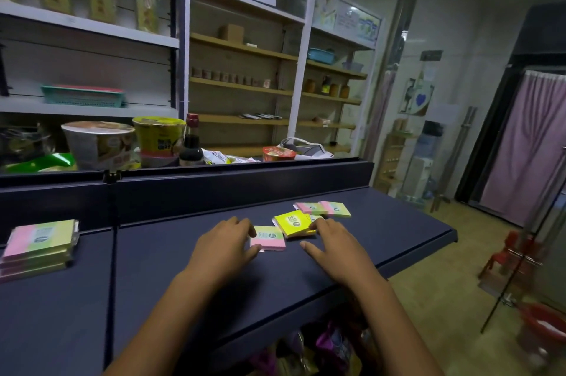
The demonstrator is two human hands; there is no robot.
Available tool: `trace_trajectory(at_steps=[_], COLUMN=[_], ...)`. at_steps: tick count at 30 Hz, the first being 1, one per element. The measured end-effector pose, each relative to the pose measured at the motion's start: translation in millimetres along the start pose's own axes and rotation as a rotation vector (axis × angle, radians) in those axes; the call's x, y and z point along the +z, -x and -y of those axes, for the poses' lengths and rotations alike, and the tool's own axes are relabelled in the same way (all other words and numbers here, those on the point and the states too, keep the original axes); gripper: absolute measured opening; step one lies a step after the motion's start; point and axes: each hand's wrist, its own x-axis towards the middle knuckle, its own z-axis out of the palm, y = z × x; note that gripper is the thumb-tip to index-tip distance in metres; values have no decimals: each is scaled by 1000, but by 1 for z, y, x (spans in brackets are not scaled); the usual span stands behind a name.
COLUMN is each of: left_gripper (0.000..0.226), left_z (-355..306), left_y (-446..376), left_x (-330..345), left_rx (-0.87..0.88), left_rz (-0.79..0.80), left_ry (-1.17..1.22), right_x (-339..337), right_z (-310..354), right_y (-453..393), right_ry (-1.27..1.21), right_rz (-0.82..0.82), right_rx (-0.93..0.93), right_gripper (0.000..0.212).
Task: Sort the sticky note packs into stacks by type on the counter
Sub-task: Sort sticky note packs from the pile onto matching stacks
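Observation:
On the dark blue counter (382,231) a pink-and-green sticky note pack (269,240) lies between my hands. My left hand (225,245) pinches its left edge between fingers and thumb. My right hand (332,240) lies spread on the counter, fingertips touching the yellow packs (291,223). Two more pink-and-green packs (324,208) lie side by side behind the yellow ones. A stack of larger pink-and-green packs (41,245) stands at the far left.
A raised dark ledge (245,182) runs behind the counter, with instant noodle cups (101,142) and a soy sauce bottle (191,142) beyond it. Shelves fill the back wall. Red stools (508,256) stand on the floor to the right.

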Motion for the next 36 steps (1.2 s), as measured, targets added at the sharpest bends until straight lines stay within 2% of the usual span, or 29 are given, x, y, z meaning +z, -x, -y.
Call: trace_trajectory(at_steps=[9, 16, 19, 23, 25, 27, 30, 36], left_gripper=[31, 36, 53, 106, 117, 106, 89, 80], left_z=[-1, -6, 0, 7, 9, 12, 18, 9], left_y=[-53, -81, -87, -84, -82, -81, -81, -78], left_x=[32, 62, 72, 67, 65, 68, 72, 63], left_rx=[-88, -239, -286, -285, -267, -270, -283, -279], left_rz=[6, -7, 49, 178, 227, 221, 128, -76], left_ry=[15, 26, 48, 224, 209, 217, 325, 615], right_x=[20, 37, 44, 52, 55, 56, 55, 51], right_z=[-27, -55, -65, -71, -72, -74, -76, -84], right_y=[-60, -111, -131, -143, -146, -149, -151, -157], right_ry=[-75, -130, -172, -224, -238, -249, -262, -326], right_rz=[20, 52, 38, 36, 38, 43, 41, 3], right_rx=[-66, -192, -256, -313, -336, -348, -361, -365], right_gripper=[43, 41, 36, 37, 37, 37, 37, 35])
